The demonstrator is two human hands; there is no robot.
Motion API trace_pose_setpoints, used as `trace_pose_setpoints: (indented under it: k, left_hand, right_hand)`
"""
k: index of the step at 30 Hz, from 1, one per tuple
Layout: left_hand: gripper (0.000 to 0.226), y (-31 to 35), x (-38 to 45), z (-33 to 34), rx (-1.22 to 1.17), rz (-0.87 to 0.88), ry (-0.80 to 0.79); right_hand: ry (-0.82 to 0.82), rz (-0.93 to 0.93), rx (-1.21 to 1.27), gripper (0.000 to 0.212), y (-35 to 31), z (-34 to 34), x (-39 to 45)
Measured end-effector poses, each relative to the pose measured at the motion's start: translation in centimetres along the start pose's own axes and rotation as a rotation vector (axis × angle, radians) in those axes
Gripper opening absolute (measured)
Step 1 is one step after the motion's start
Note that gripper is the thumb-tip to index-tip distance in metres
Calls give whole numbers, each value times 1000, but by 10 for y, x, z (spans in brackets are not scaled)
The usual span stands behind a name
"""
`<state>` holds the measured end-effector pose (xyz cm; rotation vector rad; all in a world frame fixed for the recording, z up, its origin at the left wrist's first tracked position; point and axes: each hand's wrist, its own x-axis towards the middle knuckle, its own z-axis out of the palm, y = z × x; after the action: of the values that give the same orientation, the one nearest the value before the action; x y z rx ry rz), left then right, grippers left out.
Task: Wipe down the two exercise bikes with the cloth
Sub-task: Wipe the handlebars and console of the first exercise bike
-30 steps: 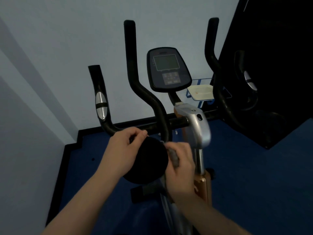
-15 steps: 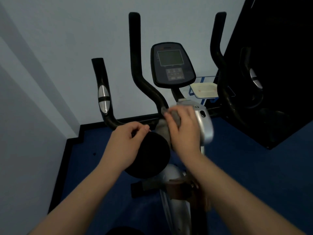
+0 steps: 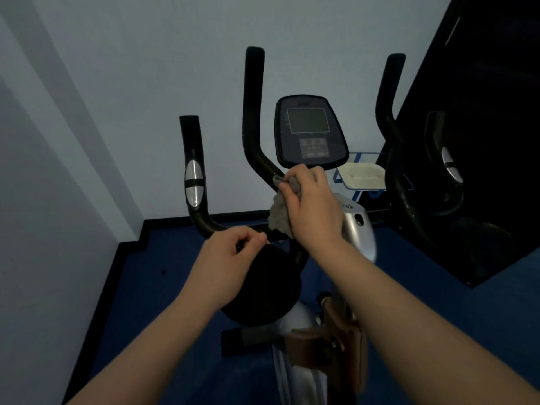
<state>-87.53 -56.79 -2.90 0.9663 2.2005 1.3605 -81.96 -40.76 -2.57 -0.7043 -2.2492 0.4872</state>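
An exercise bike [image 3: 358, 229] with black handlebars and a dark console [image 3: 309, 131] stands in front of me. My right hand [image 3: 314, 206] grips a grey cloth [image 3: 279, 213] against the inner left handlebar stem, just below the console. My left hand [image 3: 228, 266] has its fingers curled round the black crossbar, above a round black disc [image 3: 267, 290]. A silver pulse sensor [image 3: 193, 182] sits on the outer left grip. Only one bike is plainly visible.
A pale wall stands behind and to the left. Blue floor with a black skirting runs around the bike. A white tray on a blue wire rack [image 3: 363, 175] is behind the console. A large black panel [image 3: 482, 141] fills the right side.
My right hand has carried the cloth upward, from the crossbar level to the handlebar stem under the console. My left hand has stayed on the crossbar.
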Motion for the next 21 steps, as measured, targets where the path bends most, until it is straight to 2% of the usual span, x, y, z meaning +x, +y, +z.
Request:
trace_pose_setpoints:
  k: [3, 6, 8, 13, 17, 21]
  left_hand:
    - [21, 0, 0, 0, -9, 1, 6]
    - [21, -1, -2, 0, -1, 8, 12]
    - [21, 0, -3, 1, 10, 25, 25]
    - [16, 7, 3, -6, 3, 171, 215]
    - [16, 17, 25, -34, -29, 260, 239]
    - [15, 23, 70, -69, 90, 373, 211]
  right_hand:
    - [20, 62, 67, 11, 1, -1, -17]
    - [-24, 27, 122, 8, 8, -9, -32]
    - [-62, 4, 78, 10, 7, -8, -14]
    - [-11, 45, 98, 13, -8, 6, 21]
    - [-12, -3, 126, 8, 3, -1, -6]
    - [-56, -77, 12, 10, -3, 6, 29]
